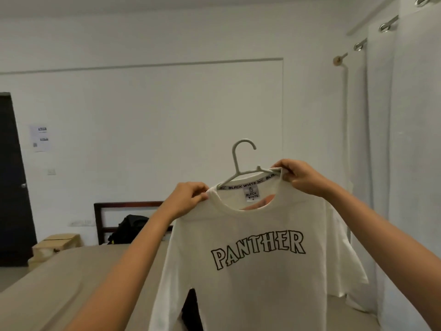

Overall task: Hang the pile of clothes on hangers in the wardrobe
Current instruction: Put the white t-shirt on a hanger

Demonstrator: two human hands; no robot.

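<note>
White PANTHER T-shirt (250, 271) held up centre frame on a pale hanger (241, 161), left hand (188, 199) pinching the collar's left side, right hand (300, 177) pinching its right side, beige bed (47, 287) beneath, curtains (405, 139) far right.

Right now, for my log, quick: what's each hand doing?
Left hand: closed, pinching the white T-shirt at its collar.
Right hand: closed, pinching the collar's other side, by the hanger.

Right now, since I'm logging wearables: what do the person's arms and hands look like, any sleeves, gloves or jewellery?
The left hand and right hand are bare: no gloves, no rings visible on the fingers. Both forearms are uncovered, with no sleeve, watch or bracelet in view.
</note>
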